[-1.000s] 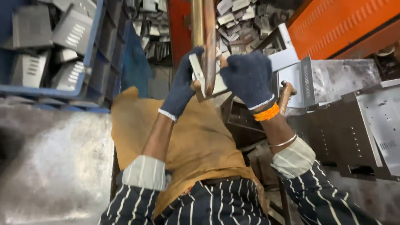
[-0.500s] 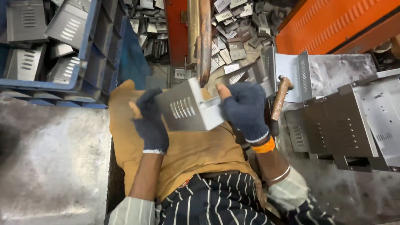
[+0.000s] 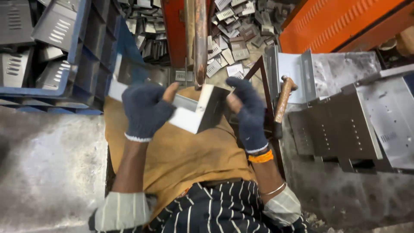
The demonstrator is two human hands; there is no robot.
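Two gloved hands share one bent sheet-metal bracket (image 3: 196, 110) over the lap — left hand (image 3: 144, 110) clamped on its near edge, right hand (image 3: 248, 114) spread open beside it. Left: blue crate (image 3: 82, 64) of finished-looking pieces. Right: a hammer (image 3: 282, 103), lying untouched.

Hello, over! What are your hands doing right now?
Left hand gripping bent sheet-metal bracket. Right hand open beside it, barely touching. Rusty post right behind; hammer resting nearby.
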